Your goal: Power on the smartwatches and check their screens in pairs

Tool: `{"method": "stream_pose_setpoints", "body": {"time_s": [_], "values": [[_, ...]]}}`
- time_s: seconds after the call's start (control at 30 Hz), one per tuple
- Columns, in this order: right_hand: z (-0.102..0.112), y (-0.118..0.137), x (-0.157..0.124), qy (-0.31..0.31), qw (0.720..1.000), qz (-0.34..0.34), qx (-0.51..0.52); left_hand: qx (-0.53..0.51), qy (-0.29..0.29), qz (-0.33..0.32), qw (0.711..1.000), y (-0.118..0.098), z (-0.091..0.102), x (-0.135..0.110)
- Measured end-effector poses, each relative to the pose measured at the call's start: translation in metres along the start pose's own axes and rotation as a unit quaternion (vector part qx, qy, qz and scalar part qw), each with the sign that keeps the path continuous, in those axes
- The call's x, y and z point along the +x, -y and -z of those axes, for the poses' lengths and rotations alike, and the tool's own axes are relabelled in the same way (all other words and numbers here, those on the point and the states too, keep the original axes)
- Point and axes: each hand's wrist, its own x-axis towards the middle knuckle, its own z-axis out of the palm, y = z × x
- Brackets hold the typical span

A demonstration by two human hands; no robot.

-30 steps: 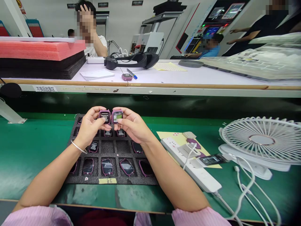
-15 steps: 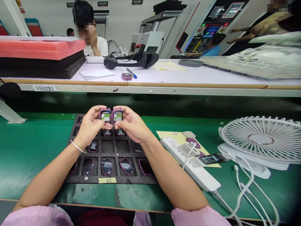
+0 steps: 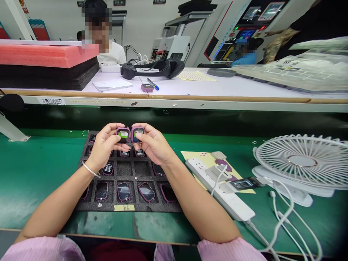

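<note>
My left hand (image 3: 104, 145) grips a purple smartwatch (image 3: 123, 135) by its edges, the thumb at its lit green-and-white screen. Beside it, my right hand (image 3: 153, 144) pinches a second purple smartwatch (image 3: 137, 134), with the thumb lying over part of that screen. The two watches are side by side above a dark foam tray (image 3: 127, 207). Several more purple watches sit in the tray's compartments, among them one with white text (image 3: 108, 168) and a dark-screened one (image 3: 101, 191). Two compartments in the second row from the front hold no watch. My hands hide part of the back rows.
On the right are a white power strip (image 3: 220, 190) with cables, a black device (image 3: 246, 183) and a white fan (image 3: 301, 161). A raised shelf (image 3: 190, 85) behind carries foam sheets (image 3: 49, 56), a headset (image 3: 152, 69) and a pen (image 3: 153, 84). A person (image 3: 116, 53) sits beyond.
My thumbs have moved onto the watches' screens, the right one covering part of its display. Both watches have shifted slightly. The person opposite has lowered a hand from the head.
</note>
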Motion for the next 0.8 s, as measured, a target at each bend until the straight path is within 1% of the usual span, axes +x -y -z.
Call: {"method": "stream_pose_setpoints", "body": {"time_s": [0.17, 0.33, 0.5, 0.8], "values": [[0.0010, -0.0019, 0.0005, -0.003, 1.000, 0.005, -0.013, 0.006, 0.002, 0.000, 1.000, -0.0007, -0.0006, -0.0004], [0.0005, -0.0011, -0.0002, 0.007, 1.000, 0.010, -0.018, 0.003, 0.002, -0.004, 1.000, -0.0001, -0.0001, -0.0006], [0.0005, -0.0005, -0.0012, 0.014, 1.000, 0.008, -0.025, 0.010, -0.008, -0.005, 1.000, -0.0011, -0.0001, -0.0004], [0.0008, 0.0017, -0.0017, 0.025, 1.000, 0.002, -0.011, 0.008, 0.000, -0.010, 1.000, -0.0012, 0.0018, 0.0001]]}}
